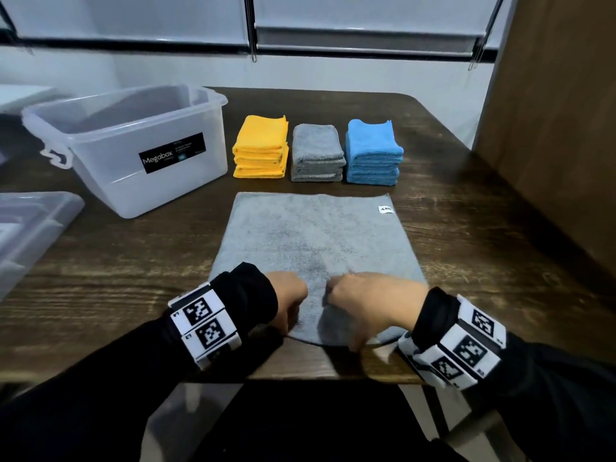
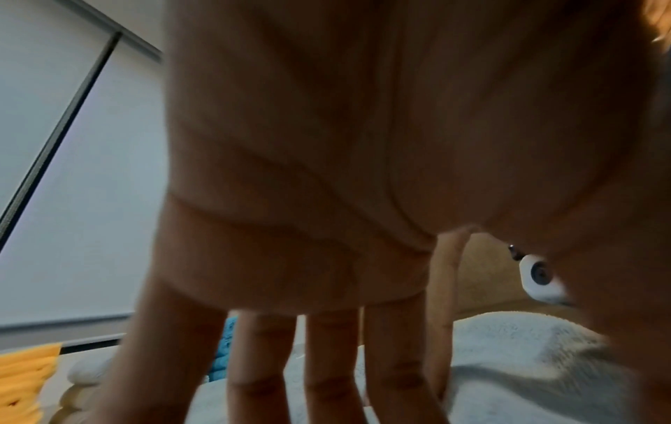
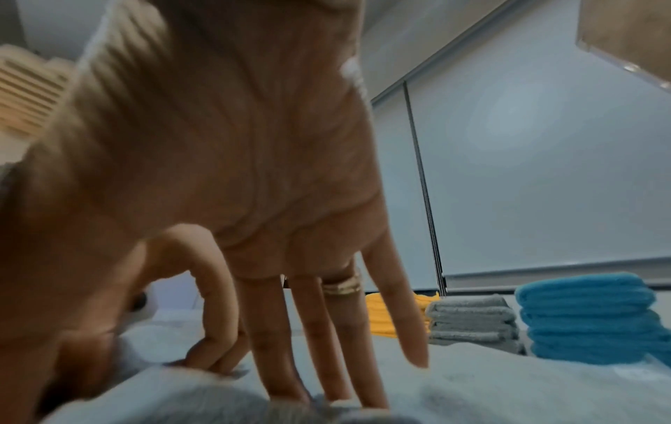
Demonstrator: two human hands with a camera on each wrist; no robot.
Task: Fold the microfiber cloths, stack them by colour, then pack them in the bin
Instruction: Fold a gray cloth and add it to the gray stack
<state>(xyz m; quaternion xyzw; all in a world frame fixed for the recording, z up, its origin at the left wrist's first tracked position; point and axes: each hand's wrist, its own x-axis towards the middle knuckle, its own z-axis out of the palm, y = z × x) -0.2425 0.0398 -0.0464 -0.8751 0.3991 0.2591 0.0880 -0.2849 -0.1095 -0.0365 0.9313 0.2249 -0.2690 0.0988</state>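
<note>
Spread flat at the table's [image 1: 466,228] near edge: grey cloth [image 1: 316,241], its near hem bulging just over that edge. Along the far edge, in a row and apart: clear bin [image 1: 133,151] toward the far left corner, then yellow stack [image 1: 261,148], grey stack [image 1: 316,153], blue stack [image 1: 373,153]. Bare wood to the cloth's right. Left hand [image 1: 288,295] and right hand [image 1: 370,303] side by side, palms down on the cloth's near middle, straight fingers [image 3: 327,330] planted on the fabric; right thumb and forefinger pinched on a small ridge of it. Wrists raised above the near edge.
</note>
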